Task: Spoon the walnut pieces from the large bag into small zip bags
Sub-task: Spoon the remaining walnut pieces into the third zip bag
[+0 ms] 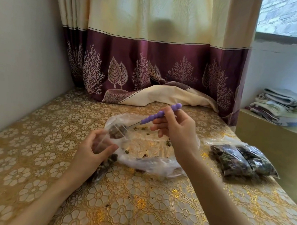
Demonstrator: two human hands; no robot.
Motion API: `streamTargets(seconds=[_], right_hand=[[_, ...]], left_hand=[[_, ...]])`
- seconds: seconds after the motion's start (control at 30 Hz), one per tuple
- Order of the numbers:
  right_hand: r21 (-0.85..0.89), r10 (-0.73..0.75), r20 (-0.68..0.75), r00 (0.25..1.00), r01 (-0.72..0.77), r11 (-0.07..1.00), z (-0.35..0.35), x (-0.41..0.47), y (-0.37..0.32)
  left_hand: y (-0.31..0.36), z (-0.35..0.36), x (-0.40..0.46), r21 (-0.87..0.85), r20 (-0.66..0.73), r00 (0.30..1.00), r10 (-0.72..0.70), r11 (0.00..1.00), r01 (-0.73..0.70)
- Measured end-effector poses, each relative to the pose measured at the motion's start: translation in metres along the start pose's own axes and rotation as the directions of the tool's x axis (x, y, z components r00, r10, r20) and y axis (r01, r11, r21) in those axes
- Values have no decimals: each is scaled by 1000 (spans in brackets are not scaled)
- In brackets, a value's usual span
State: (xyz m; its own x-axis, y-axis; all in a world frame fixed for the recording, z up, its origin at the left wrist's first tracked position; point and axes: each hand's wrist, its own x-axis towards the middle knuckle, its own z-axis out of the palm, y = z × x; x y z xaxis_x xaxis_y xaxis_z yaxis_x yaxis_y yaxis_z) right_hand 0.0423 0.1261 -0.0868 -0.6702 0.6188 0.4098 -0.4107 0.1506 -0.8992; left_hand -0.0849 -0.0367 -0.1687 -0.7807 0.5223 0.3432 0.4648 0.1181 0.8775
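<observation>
Walnut pieces [116,131] heaped on the purple-handled spoon [159,115], pinched in the right hand [174,127], sit at the small zip bag [106,137] mouth, held open by the left hand [95,148]. Tip slowly, over the large bag [152,148].

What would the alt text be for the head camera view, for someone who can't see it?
A person's right hand tips a purple-handled spoon of walnut pieces into a small zip bag held open by the left hand, above a nearly empty large bag. Filled small bags lie to the right on a gold floral tablecloth.
</observation>
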Motion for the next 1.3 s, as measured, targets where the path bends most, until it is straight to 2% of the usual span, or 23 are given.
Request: streamTargets(seconds=[0.17, 0.27, 0.33, 0.43, 0.53, 0.6, 0.8, 0.93, 1.03, 1.3], right_hand=[[-82, -119, 147, 982, 132, 988, 7, -4, 0], [-70, -150, 173, 973, 164, 984, 3, -3, -3], [-47, -147, 128, 981, 154, 987, 0, -2, -4], [-28, -126, -35, 991, 125, 992, -5, 2, -1], [2, -90, -204, 975, 92, 996, -15, 9, 3], [-10, -74, -249, 966, 74, 997, -26, 15, 7], [-297, -53, -277, 959, -33, 954, -61, 24, 26], [-391, -114, -309, 944, -16, 920, -69, 27, 30], [-463, -136, -275, 952, -7, 886, -71, 26, 31], [-404, 11, -240, 971, -110, 908, -54, 24, 44]], left_hand=[[-1, 0, 0, -6, -2, 1000, -14, 1000, 14], [-2, 0, 0, -7, 6, 1000, -21, 1000, 21], [-1, 0, 0, -13, 8, 1000, -11, 1000, 11], [-1, 0, 0, -23, 10, 1000, -11, 1000, 11], [-2, -1, 1, -29, 13, 1000, -14, 999, 15], [-3, 0, 0, -30, 13, 1000, -11, 999, 11], [-3, -1, 0, -23, 19, 1000, -11, 1000, 12], [-4, 0, 0, -16, 10, 1000, -2, 1000, 2], [-5, 0, 1, -22, 15, 1000, -1, 1000, 1], [-8, 0, 2, -30, 14, 1000, -5, 1000, 5]])
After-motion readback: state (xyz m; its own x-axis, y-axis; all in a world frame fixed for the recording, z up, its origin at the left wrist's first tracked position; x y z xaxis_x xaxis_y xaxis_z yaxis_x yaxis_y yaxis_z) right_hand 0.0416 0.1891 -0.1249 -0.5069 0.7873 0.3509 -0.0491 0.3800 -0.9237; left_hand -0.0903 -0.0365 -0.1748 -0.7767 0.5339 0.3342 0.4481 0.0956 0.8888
